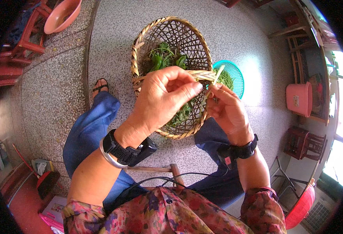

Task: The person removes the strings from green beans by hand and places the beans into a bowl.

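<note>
Between the thumb and fingers of my right hand (pixel 227 108) is a pale green plant stalk (pixel 218 74), its upper end pointing up and to the right. My left hand (pixel 162 99) is just left of it, over the basket, fingers curled and thumb near the index finger. Whether anything thin is pinched there cannot be told. Below both hands a woven bamboo basket (pixel 199 35) with a braided rim and a handle across it stands on the floor. Leafy greens (pixel 161 57) lie inside. Beside the basket, partly behind my right hand, a turquoise plastic colander (pixel 241 77) holds thin green stems (pixel 228 80).
A wooden stool frame (pixel 174 172) and black cables (pixel 159 179) are between my legs. A pink plastic bin (pixel 298 99) stands by shelving at right. An orange basin (pixel 63 16) rests near red wooden furniture (pixel 31 44) at upper left. A broom (pixel 44 180) leans at lower left.
</note>
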The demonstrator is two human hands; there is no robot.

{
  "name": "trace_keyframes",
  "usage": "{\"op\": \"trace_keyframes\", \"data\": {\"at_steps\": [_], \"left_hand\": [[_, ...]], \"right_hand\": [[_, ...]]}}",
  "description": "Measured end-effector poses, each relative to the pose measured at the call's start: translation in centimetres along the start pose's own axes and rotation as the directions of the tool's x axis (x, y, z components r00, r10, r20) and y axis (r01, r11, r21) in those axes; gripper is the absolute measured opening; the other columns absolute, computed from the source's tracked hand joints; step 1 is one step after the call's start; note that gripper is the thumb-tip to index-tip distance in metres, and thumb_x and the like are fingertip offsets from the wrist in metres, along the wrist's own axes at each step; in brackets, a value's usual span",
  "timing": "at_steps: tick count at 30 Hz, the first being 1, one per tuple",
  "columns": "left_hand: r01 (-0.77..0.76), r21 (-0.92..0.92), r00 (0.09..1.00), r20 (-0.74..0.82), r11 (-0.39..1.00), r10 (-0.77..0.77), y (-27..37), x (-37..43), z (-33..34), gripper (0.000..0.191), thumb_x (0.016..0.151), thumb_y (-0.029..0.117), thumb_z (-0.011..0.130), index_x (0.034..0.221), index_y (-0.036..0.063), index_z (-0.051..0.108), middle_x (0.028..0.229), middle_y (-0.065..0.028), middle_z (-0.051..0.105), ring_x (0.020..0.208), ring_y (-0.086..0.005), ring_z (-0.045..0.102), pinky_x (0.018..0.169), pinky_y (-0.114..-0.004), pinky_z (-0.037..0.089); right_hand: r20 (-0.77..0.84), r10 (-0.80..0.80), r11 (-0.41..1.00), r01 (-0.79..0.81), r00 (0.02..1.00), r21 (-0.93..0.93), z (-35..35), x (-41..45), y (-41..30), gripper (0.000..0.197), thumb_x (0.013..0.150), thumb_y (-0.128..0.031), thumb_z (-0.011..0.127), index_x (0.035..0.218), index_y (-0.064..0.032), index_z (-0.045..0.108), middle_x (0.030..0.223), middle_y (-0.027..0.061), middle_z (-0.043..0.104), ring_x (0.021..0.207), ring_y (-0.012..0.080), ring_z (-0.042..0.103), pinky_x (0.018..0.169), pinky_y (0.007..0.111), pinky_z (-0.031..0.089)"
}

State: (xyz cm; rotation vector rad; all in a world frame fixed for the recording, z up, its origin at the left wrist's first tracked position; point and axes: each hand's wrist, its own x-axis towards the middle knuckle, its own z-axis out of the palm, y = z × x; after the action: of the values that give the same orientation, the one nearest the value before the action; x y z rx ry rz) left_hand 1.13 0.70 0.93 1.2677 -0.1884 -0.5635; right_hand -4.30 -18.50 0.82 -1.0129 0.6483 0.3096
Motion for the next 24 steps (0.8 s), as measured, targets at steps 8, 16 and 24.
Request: {"op": "trace_keyframes", "data": {"at_steps": [8,16,24], "left_hand": [[-0.101,0.776,0.995,0.087,0.623,0.053,-1.7,-1.0,-0.2,0.021,0.077,0.0,0.062,0.098,0.0011,0.064,0.097,-0.0198,0.066,0.097,-0.0359,0.062,0.087,-0.04,0.049],[-0.276,0.825,0.951,0.161,0.493,0.263,-1.6,-0.3,-0.3,0.025,0.076,-0.004,0.063,0.101,0.0013,0.065,0.117,-0.0195,0.058,0.106,-0.0355,0.058,0.09,-0.039,0.048],[-0.403,0.682,0.908,0.215,0.61,0.359,-1.1,0.0,0.0,0.02,0.077,0.0,0.066,0.097,-0.0003,0.065,0.102,-0.0163,0.062,0.095,-0.0321,0.062,0.083,-0.037,0.051]], "right_hand": [[0.097,-0.083,0.98,0.099,0.992,-0.174,-0.9,-0.3,-1.1,0.007,0.095,-0.015,0.058,0.092,-0.0079,0.058,0.064,-0.0071,0.046,0.047,0.0021,0.034,0.042,0.019,0.026],[0.126,0.013,0.988,0.006,0.992,-0.152,0.0,-0.8,-1.0,0.007,0.092,-0.013,0.062,0.095,-0.0072,0.06,0.066,-0.0071,0.05,0.048,0.0018,0.037,0.042,0.018,0.027],[0.245,0.111,0.955,-0.034,0.963,-0.296,-0.2,-1.1,-0.5,0.012,0.09,-0.015,0.065,0.097,-0.0059,0.063,0.068,-0.0068,0.054,0.05,0.0007,0.039,0.043,0.018,0.028]]}}
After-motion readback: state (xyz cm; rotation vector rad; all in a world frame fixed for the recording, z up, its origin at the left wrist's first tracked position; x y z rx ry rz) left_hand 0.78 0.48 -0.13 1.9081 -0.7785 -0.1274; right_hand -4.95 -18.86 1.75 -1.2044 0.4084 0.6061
